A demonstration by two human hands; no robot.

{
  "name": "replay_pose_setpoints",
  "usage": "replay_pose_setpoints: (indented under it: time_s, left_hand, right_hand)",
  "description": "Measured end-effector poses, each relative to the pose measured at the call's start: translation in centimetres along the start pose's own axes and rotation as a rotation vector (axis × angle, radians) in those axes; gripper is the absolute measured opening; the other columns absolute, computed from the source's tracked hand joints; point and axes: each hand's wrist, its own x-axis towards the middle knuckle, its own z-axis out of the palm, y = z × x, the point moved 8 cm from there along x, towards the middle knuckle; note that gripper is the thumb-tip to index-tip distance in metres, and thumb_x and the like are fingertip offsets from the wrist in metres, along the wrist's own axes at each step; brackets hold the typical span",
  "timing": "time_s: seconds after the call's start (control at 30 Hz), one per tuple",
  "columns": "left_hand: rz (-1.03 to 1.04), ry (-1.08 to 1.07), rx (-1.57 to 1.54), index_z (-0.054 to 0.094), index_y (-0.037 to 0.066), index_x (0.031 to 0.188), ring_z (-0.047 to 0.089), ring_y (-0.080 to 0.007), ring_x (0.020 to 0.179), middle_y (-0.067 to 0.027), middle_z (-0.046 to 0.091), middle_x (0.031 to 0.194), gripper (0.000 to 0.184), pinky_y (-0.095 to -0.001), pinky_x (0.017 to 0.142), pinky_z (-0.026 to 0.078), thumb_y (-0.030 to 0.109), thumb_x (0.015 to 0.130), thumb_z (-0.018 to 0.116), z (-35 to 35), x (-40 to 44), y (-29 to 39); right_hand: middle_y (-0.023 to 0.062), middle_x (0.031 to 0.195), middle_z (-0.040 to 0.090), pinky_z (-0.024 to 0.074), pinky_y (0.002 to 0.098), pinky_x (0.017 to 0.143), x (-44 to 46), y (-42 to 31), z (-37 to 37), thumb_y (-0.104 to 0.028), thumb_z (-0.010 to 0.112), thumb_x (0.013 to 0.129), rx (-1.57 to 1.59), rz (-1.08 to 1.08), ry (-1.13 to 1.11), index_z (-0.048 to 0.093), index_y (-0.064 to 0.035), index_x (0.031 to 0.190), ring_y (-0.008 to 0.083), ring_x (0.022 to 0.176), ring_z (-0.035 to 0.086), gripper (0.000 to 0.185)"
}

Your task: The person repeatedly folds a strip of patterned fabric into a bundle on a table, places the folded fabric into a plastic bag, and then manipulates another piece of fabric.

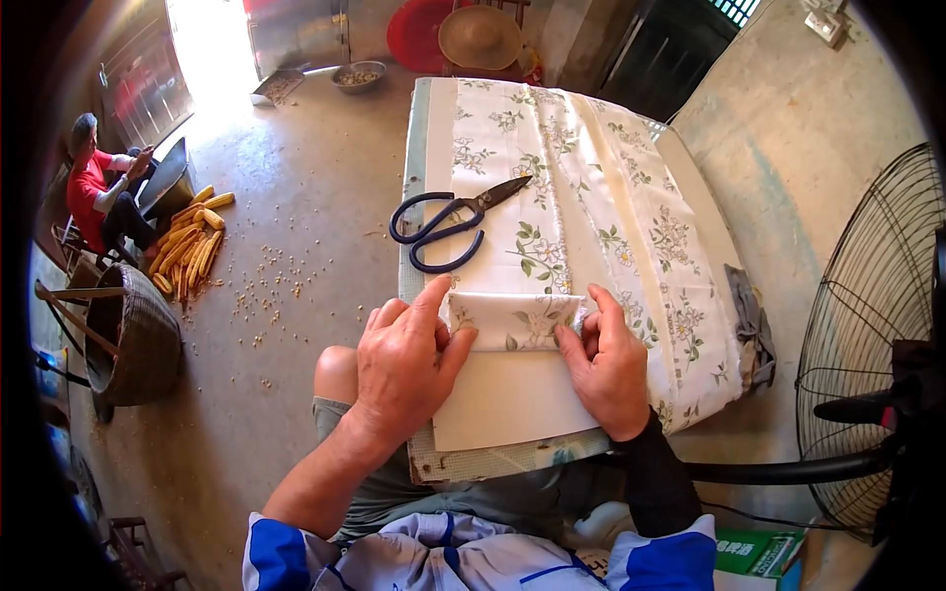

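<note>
A folded piece of floral fabric (517, 323) lies at the near end of the table, over a plain pale sheet (512, 404). My left hand (406, 360) pinches its left edge between thumb and fingers. At the opposite edge, my right hand (609, 366) grips the same piece, thumb on top and fingers curled. Just beyond my left hand, scissors (455, 229) with dark blue handles rest partly on the cloth, their blades pointing away to the right. A larger white cloth (616, 187) with flowers and green leaves covers most of the table and drapes over its right side.
At right stands a large wire-caged fan (867, 325). Dark grey fabric (751, 325) hangs by the table's right edge. To the left are a woven basket (133, 335), corn cobs (187, 246) and scattered kernels. A seated person in red (89, 187) works near a dark bin (168, 182).
</note>
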Motion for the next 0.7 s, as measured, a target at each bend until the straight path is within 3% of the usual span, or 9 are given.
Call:
replay_pose_setpoints:
  time_s: [0.23,0.33,0.43,0.53,0.63,0.7]
  left_hand:
    - [-0.025,-0.017,0.026,0.067,0.004,0.13,0.061,-0.0241,0.072,-0.003,0.063,0.07,0.047,-0.0413,0.081,0.052,0.011,0.087,0.084,0.0,0.4,0.2]
    - [-0.002,-0.02,0.042,0.072,0.008,0.115,0.063,-0.0263,0.077,-0.0043,0.064,0.074,0.029,-0.0418,0.081,0.051,0.012,0.088,0.084,-0.2,0.5,0.5]
    - [0.082,-0.017,0.09,0.075,0.01,0.1,0.064,-0.0285,0.082,-0.0057,0.068,0.082,0.014,-0.0423,0.081,0.051,0.015,0.089,0.083,-0.1,0.4,0.7]
    - [0.06,-0.029,0.092,0.076,0.01,0.092,0.065,-0.0299,0.086,-0.006,0.07,0.087,0.01,-0.0429,0.082,0.051,0.017,0.09,0.083,0.0,0.4,0.5]
    - [0.066,-0.027,0.103,0.075,0.01,0.092,0.065,-0.0304,0.085,-0.0062,0.069,0.086,0.01,-0.0436,0.082,0.051,0.016,0.089,0.082,0.1,0.4,0.7]
    - [0.067,-0.031,0.108,0.073,0.012,0.092,0.064,-0.0296,0.085,-0.0054,0.066,0.085,0.011,-0.044,0.081,0.05,0.018,0.089,0.082,0.3,0.3,0.7]
  right_hand:
    - [0.0116,0.082,0.064,0.0544,0.0434,0.071,-0.2,-0.4,0.3,-0.011,0.083,0.093,-0.129,-0.048,0.028,0.055,0.0054,0.144,0.0319,0.075,0.066,0.06]
    - [0.0114,0.08,0.064,0.0543,0.0442,0.071,-0.2,-0.6,0.2,-0.012,0.082,0.094,-0.131,-0.057,0.034,0.054,0.0056,0.144,0.0322,0.075,0.066,0.06]
    - [0.0153,0.091,0.066,0.0551,0.0443,0.075,-0.3,-0.8,0.3,-0.011,0.082,0.093,-0.16,-0.04,0.005,0.055,0.0044,0.143,0.0343,0.082,0.067,0.059]
    - [0.0207,0.112,0.067,0.055,0.0462,0.088,0.0,-2.0,0.0,-0.015,0.083,0.093,-0.37,-0.114,-0.005,0.055,0.0044,0.144,0.038,0.101,0.067,0.061]
    - [0.0248,0.139,0.061,0.0475,0.0505,0.109,-0.2,-5.4,-0.1,-0.028,0.081,0.095,-0.31,-0.355,-0.032,0.054,0.0055,0.147,0.0422,0.128,0.06,0.067]
    - [0.0258,0.149,0.057,0.0385,0.0529,0.12,-1.1,-7.3,1.8,-0.039,0.077,0.097,-0.229,-0.469,-0.173,0.051,0.0069,0.151,0.0427,0.142,0.052,0.075]
